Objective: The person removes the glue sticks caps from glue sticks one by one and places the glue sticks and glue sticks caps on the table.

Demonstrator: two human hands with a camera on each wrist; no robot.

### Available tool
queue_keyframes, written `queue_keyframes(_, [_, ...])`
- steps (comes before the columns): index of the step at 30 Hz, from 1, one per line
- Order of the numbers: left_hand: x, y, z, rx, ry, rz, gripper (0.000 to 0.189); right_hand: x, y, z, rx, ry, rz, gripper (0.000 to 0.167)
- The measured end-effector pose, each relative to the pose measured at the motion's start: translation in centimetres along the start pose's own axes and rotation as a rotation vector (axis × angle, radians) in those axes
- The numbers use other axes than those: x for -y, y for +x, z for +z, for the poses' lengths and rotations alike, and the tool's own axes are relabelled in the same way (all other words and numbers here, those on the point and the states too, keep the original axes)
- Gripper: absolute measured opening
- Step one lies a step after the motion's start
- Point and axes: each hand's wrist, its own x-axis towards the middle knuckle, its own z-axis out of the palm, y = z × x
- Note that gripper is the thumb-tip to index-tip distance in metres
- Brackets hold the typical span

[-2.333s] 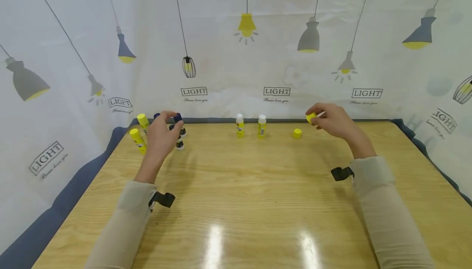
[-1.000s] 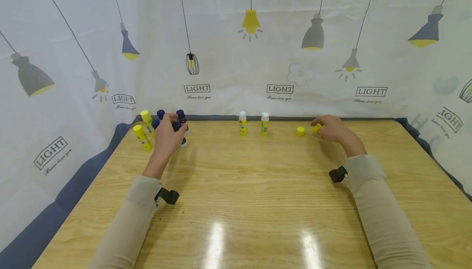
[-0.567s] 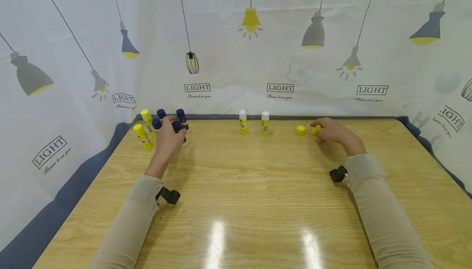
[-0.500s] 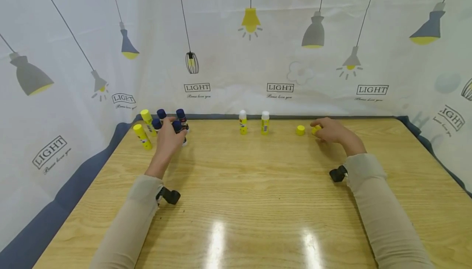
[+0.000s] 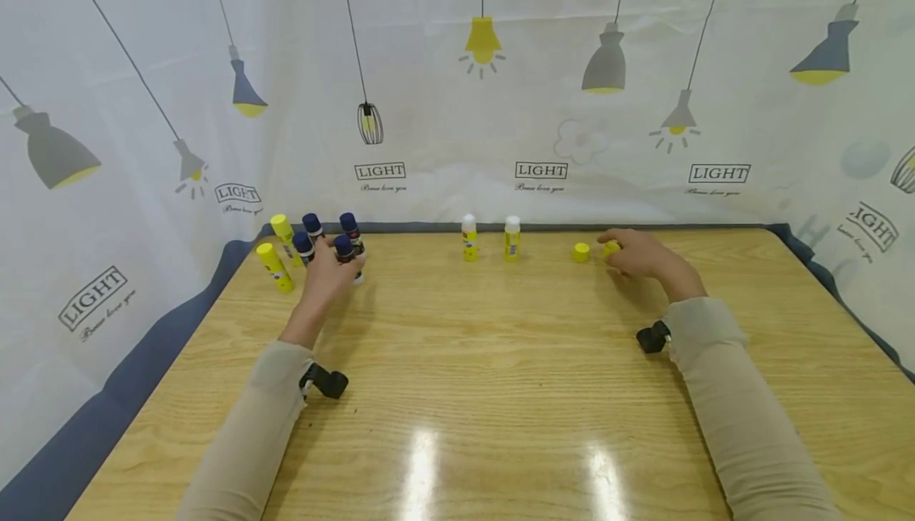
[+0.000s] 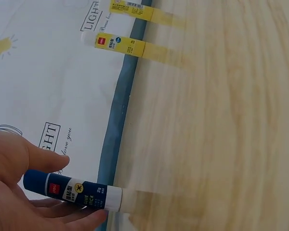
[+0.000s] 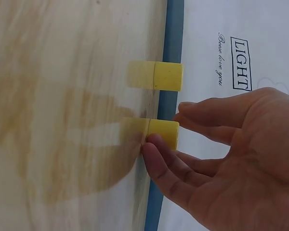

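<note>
My left hand is around an upright blue glue stick at the table's back left. In the left wrist view a gap shows between its thumb and the stick, and the other fingers lie behind and below it. The stick's white base stands on the wood. At the back right, my right hand is around a yellow cap standing on the table. Its upper fingers stand off from the cap's side, while a lower fingertip overlaps the cap's near edge. A second yellow cap stands to the left.
Two yellow glue sticks with white tops, one beside the other, stand at the back middle. More blue sticks, such as this one, and two yellow-capped sticks crowd the left corner. A printed curtain borders the table.
My right hand has lowered its yellow cap to the table beside the other cap. My left fingers have drawn back slightly from the blue glue stick, which shows more now.
</note>
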Motion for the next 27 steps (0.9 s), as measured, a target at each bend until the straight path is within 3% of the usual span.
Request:
queue_keyframes(9, [0.6,0.4,0.2,0.023,0.058,-0.002,0.05,0.3,-0.4,0.0,-0.005,0.026,0.0,0.053])
queue_keyframes(17, [0.7,0.2,0.1,0.053,-0.001,-0.026,0.052,0.9,-0.7,-0.5,-0.018,0.055,-0.024,0.052])
queue_keyframes(27, [1.0,0.3,0.1,0.075,0.009,-0.015,0.05,2.7,-1.8,-2.0,-0.071,0.076,-0.074,0.049])
